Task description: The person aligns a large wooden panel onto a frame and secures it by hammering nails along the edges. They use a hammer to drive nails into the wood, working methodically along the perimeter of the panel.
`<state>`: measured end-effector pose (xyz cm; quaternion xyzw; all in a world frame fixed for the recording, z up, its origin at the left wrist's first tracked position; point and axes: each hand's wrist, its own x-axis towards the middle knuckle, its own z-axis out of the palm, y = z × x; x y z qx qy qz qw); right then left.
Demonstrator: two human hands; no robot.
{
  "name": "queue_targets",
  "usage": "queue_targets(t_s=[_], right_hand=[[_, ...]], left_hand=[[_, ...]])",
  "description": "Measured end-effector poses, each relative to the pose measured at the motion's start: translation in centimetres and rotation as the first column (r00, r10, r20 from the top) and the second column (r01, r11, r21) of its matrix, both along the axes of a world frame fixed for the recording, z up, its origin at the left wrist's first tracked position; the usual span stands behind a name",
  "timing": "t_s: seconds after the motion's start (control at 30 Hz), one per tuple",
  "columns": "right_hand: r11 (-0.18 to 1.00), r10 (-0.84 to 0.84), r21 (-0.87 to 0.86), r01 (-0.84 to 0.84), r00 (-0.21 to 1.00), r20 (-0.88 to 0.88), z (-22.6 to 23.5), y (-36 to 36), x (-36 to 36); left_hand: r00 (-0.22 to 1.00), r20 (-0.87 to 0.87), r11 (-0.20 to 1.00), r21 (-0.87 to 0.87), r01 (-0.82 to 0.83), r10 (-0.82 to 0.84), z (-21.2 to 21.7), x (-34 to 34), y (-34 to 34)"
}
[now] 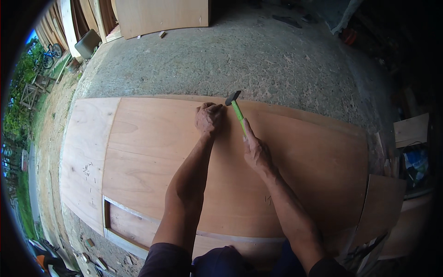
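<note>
A rough concrete floor [258, 55] spreads across an open-sided work area, with greenery and a bicycle [50, 54] off to the left and more boards [161, 16] leaning at the top. On the floor lies a large plywood sheet [161, 152], its long axis running left to right across the view, stacked on a paler sheet [87, 152] that shows at the left end. A few small nails [87, 170] are scattered on that paler sheet, and a couple more [267, 199] lie near the right forearm.

The hammer [236, 110] sits just above the far edge of the plywood. Its green handle runs from lower right up to upper left, with the dark metal head at the top pointing away from the person and tilted leftward.

The right hand [256, 150] is wrapped closed around the lower end of the handle, thumb laid along it, the forearm stretching up diagonally from the lower edge. The left hand [210, 117] rests knuckles-up on the plywood near its far edge, just left of the hammer head, fingers curled and bunched toward the tips; it seems to pinch something small, perhaps a nail, though that is too small to tell. The left arm reaches nearly straight forward.
</note>
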<state>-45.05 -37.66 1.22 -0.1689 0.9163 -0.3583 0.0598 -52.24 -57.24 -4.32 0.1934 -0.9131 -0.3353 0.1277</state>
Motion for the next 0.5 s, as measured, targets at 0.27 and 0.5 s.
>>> queue_targets(t_s=[0.27, 0.5], right_hand=[[0.989, 0.075, 0.136, -0.064, 0.994, -0.081, -0.1, -1.1, -0.9], [0.996, 0.064, 0.07, -0.054, 0.987, -0.147, 0.2, -1.3, -0.6]], left_hand=[[1.0, 0.026, 1.0, -0.024, -0.013, 0.014, -0.5, -0.2, 0.0], [0.999, -0.047, 0.999, -0.04, -0.005, 0.003, -1.0, -0.1, 0.0]])
